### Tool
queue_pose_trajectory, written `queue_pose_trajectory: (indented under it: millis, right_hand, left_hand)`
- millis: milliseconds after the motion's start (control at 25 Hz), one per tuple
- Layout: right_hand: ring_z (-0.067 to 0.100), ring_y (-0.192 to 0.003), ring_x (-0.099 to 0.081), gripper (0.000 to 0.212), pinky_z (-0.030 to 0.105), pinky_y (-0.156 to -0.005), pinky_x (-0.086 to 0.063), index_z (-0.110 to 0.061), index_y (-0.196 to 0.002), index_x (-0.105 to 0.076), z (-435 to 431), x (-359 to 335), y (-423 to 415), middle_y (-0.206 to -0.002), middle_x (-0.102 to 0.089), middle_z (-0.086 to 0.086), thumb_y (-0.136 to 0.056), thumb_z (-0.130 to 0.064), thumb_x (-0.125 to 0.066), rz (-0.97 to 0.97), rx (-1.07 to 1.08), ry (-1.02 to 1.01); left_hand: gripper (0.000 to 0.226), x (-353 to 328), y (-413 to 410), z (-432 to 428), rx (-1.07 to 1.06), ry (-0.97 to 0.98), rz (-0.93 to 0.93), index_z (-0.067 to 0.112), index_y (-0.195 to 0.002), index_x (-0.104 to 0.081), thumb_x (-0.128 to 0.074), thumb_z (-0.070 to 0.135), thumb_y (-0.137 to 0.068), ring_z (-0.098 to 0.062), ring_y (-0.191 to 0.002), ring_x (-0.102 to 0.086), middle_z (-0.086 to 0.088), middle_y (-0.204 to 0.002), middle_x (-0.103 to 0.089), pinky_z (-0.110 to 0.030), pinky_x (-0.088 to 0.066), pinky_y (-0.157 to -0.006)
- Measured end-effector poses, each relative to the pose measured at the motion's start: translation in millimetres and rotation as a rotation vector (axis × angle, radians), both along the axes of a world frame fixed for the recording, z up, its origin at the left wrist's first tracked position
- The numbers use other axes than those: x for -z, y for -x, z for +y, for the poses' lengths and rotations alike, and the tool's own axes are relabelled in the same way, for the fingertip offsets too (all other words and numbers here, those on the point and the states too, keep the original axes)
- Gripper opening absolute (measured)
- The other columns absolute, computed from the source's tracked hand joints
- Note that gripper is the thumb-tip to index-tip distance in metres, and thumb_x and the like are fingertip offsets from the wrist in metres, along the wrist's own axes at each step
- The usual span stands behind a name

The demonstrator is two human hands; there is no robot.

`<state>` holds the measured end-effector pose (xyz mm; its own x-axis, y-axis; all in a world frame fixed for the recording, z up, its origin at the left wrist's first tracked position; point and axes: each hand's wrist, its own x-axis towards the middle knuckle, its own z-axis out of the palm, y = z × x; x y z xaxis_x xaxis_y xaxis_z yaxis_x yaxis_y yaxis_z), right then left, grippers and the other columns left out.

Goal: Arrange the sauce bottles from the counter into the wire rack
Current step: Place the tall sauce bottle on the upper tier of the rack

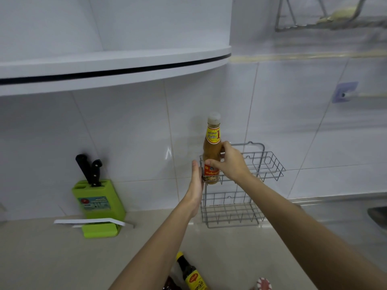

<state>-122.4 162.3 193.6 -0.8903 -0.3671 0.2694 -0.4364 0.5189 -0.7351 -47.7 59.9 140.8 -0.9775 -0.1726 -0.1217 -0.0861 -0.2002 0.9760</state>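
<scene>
A two-tier grey wire rack (270, 164) hangs on the tiled wall above the counter. A tall bottle of tan sauce (212, 143) with a white cap and red-yellow label stands upright in the left end of the upper tier. My right hand (229, 162) is wrapped around its lower body. My left hand (196, 185) lies flat, fingers straight, against the rack's left side beside the bottle. At the bottom edge stands a dark sauce bottle (191, 275) with a yellow cap, with a red-and-white cap (264, 284) to its right.
A green knife block (100, 206) with two black-handled knives stands on the beige counter (52, 258) to the left, a white strip across its base. A white curved shelf (117, 65) overhangs above. A sink edge (377, 216) is at the right.
</scene>
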Motion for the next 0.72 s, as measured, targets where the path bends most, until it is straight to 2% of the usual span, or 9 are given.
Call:
queue_pose_trajectory:
  millis: [280,400,480,560,640,720]
  right_hand:
    - [0.026,-0.118,-0.057,0.061,0.037,-0.096,-0.050,-0.008,-0.126,-0.046,2,7,-6,-0.128,-0.060,0.010,-0.078,-0.030,-0.076,-0.032,-0.039,0.072]
    - [0.027,-0.121,-0.055,0.063,0.038,-0.099,-0.048,-0.006,-0.128,-0.043,3,8,-7,-0.130,-0.058,0.011,-0.078,-0.027,-0.077,-0.070,-0.069,0.093]
    - [0.027,-0.128,-0.050,0.072,0.042,-0.104,-0.045,-0.007,-0.133,-0.039,6,9,-8,-0.138,-0.051,0.010,-0.077,-0.027,-0.078,-0.112,-0.089,0.100]
    - [0.024,-0.132,-0.044,0.078,0.043,-0.107,-0.043,-0.008,-0.140,-0.033,10,13,-17,-0.145,-0.041,0.009,-0.078,-0.029,-0.076,-0.068,-0.023,0.088]
    - [0.018,-0.121,-0.050,0.067,0.038,-0.100,-0.048,-0.010,-0.139,-0.037,17,10,-32,-0.139,-0.042,0.007,-0.083,-0.026,-0.071,0.081,0.060,0.087]
    - [0.012,-0.097,-0.057,0.040,0.034,-0.084,-0.053,-0.012,-0.123,-0.049,26,8,-56,-0.118,-0.052,0.001,-0.086,-0.020,-0.065,0.272,0.073,0.099]
  left_hand:
    - [0.077,2,-1,-2,0.011,0.003,-0.003,0.026,-0.151,-0.029,-0.002,0.068,-0.092,-0.002,-0.131,-0.035,0.003,-0.153,-0.038,-0.025,-0.018,-0.112]
    - [0.078,2,-1,-3,0.007,0.017,-0.016,0.026,-0.151,-0.029,-0.002,0.069,-0.091,-0.006,-0.138,-0.032,0.003,-0.153,-0.038,-0.028,-0.015,-0.115]
    - [0.078,2,-2,-6,0.031,0.023,-0.011,0.026,-0.151,-0.029,-0.001,0.068,-0.092,-0.005,-0.137,-0.032,0.003,-0.153,-0.038,-0.026,-0.014,-0.116]
    - [0.075,2,-6,-9,0.071,0.048,-0.011,0.025,-0.151,-0.026,-0.001,0.066,-0.093,-0.004,-0.141,-0.026,0.005,-0.155,-0.034,-0.026,-0.012,-0.118]
    - [0.068,3,-16,-10,0.055,0.194,0.015,0.026,-0.151,-0.028,-0.009,0.061,-0.097,-0.005,-0.142,-0.025,0.006,-0.155,-0.033,-0.024,-0.019,-0.115]
    - [0.053,7,-35,-13,-0.065,0.514,0.059,0.019,-0.137,-0.048,-0.024,0.050,-0.101,-0.012,-0.130,-0.045,-0.001,-0.140,-0.052,-0.024,-0.032,-0.102]
